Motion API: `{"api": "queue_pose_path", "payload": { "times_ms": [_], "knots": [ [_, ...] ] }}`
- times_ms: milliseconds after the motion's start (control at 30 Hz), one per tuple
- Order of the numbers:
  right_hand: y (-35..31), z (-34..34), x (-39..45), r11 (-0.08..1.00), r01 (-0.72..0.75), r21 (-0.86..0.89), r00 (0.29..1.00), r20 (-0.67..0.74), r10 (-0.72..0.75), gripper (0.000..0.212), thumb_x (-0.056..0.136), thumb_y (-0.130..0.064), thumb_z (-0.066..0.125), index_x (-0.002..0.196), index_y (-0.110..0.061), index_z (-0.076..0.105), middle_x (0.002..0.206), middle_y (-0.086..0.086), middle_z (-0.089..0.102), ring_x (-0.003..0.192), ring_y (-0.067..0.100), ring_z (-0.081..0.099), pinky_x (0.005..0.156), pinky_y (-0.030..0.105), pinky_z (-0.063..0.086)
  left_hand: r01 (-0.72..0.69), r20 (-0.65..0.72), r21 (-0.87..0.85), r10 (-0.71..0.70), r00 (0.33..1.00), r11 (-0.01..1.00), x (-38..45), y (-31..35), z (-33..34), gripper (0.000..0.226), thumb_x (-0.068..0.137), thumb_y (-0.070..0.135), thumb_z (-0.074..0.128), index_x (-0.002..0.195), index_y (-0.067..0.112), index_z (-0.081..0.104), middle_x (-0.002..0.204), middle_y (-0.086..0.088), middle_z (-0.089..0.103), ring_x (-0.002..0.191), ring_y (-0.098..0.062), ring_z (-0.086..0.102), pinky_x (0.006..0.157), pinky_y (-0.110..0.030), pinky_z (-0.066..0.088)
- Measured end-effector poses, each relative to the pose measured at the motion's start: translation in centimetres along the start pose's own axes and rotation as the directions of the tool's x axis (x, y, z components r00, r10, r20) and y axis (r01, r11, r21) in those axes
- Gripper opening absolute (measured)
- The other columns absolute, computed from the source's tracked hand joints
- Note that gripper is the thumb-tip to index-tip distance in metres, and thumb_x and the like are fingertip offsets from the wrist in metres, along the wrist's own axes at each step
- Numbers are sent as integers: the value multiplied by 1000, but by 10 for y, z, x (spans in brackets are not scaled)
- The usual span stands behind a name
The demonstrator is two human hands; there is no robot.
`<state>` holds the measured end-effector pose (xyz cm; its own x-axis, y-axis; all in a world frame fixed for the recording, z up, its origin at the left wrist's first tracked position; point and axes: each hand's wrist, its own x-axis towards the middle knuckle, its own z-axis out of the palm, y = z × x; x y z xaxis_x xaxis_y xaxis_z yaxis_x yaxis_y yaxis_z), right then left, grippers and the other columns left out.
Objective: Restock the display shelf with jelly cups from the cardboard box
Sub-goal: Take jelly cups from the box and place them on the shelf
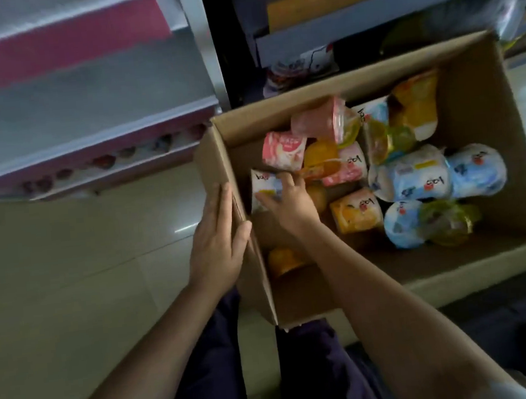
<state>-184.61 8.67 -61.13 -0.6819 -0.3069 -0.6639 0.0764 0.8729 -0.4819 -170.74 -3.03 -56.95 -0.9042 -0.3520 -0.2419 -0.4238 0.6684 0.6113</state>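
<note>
The cardboard box (456,93) sits open on the tiled floor (70,264), right of the pink-and-white display shelf (90,125), whose near tier looks bare apart from a row of small decorations along its front lip. Inside the box, jelly cups lie jumbled on their sides: pink ones at the far left, orange in the middle, blue-and-white toward the right. The left hand (217,235) lies flat against the outside of the box's left wall, fingers straight and holding nothing, seemingly bracing the box. The right hand (287,200) reaches in at the near-left corner, its fingers curled partway around a white-and-blue jelly cup (265,186); whether the grip has fully closed is hard to tell, since the palm hides the underside. To do this pick well, wrap the body of the cup rather than pinching the foil lid, lift it straight up clear of the pink cup (284,149) leaning just beyond it, and keep the box steadied so the pile does not shift.
</note>
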Motion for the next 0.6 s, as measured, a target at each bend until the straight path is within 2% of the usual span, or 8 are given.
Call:
{"api": "queue_pose_path", "payload": {
  "times_ms": [167,300,400,500,600],
  "knots": [
    [-11,11,18,986,-128,108,992,11,128,90,85,-62,63,153,-18,21,147,15,37,132,36,44,103,41,42,26,-5,-57,-27,1000,998,-1,1,5,66,103,46,27,159,19,6,167,-6,10,153,-13,8,119,-20,8],
    [-10,10,25,977,-155,144,988,21,153,88,81,-59,69,148,-19,29,138,10,46,124,30,51,99,35,46,25,-15,-46,-26,1000,999,-2,-1,7,65,104,45,27,159,18,7,167,-7,11,153,-14,9,120,-19,8],
    [-5,9,21,980,-139,143,990,43,134,87,78,-57,73,146,-21,34,134,5,51,120,24,54,89,29,47,26,-12,-41,-26,1000,999,-2,-1,7,64,104,45,27,159,19,7,167,-6,11,153,-13,8,120,-18,7],
    [2,0,7,970,-120,213,993,42,114,79,79,-52,75,143,-19,42,128,-2,55,111,13,55,79,19,44,39,0,-56,-39,999,998,-3,2,3,64,104,43,30,159,20,8,166,-6,13,153,-15,10,123,-25,11],
    [12,-19,-17,927,-88,364,996,35,81,70,83,-44,75,140,-15,48,124,-4,59,103,6,56,62,5,43,61,-34,-22,-61,998,998,-2,13,-7,64,102,39,39,158,13,19,164,-10,21,152,-23,17,123,-37,19]
  ]
}}
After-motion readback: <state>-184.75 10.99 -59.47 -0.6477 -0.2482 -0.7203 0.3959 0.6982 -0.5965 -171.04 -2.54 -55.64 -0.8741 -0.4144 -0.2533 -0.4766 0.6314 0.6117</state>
